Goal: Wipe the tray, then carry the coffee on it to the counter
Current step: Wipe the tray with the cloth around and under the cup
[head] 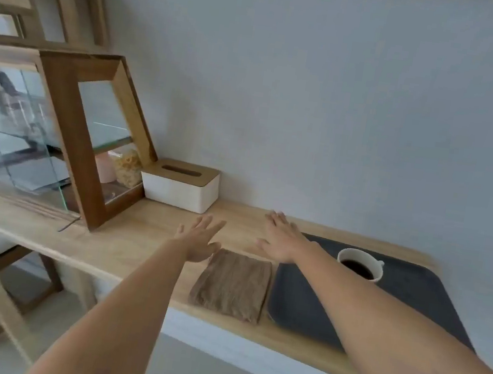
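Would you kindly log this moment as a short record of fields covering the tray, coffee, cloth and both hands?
tray: dark tray on the wooden table, right end
coffee: white cup of black coffee, standing on the tray
cloth: folded brown cloth lying flat, just left of the tray
left hand: open, spread beside the cloth, holding nothing
right hand: open, above the tray's far left corner
tissue box: by the wall

We see a dark grey tray with rounded corners lying flat on the wood table. White cup of black coffee stands upright on its far half. Folded brown cloth lies flat just left of the tray, edges nearly touching.
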Available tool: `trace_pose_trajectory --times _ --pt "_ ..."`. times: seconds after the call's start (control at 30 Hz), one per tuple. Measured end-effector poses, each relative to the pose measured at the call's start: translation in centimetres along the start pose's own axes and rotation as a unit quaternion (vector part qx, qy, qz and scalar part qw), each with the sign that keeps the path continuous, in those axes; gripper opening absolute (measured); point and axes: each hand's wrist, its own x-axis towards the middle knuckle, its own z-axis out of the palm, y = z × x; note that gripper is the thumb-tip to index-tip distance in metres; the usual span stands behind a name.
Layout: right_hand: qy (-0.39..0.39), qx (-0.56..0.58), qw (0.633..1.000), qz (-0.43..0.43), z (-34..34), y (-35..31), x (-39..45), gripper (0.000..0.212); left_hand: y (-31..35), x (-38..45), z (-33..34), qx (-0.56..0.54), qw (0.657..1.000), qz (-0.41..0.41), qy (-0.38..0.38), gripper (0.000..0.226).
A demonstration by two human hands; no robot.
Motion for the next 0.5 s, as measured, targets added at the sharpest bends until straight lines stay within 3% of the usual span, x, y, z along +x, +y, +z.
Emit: trace_pose_trajectory --times 0.13,0.23,0.37,0.5 --pt "-0.098 -0.001 0.995 -0.007 4.1 -1.8 -0.1 0.087 -0.9 -0.5 2.9 -0.014 0.995 0.002 -0.1 0.063" --pt "-0.139 -0.021 0.99 -0.004 5.9 -2.1 -0.3 0.103 -1.2 -0.9 4.5 -0.019 0.992 0.014 -0.124 0.065" --pt "-0.112 0.025 0.993 -0.007 7.7 -2.6 -1.6 0.108 -1.5 -1.5 5.7 -0.027 0.998 0.038 -0.041 0.056" --pt "0.008 0.065 0.998 -0.026 8.7 -3.4 -3.2 0.085 -0.6 -2.0 6.0 -0.046 0.996 0.066 0.047 0.043"
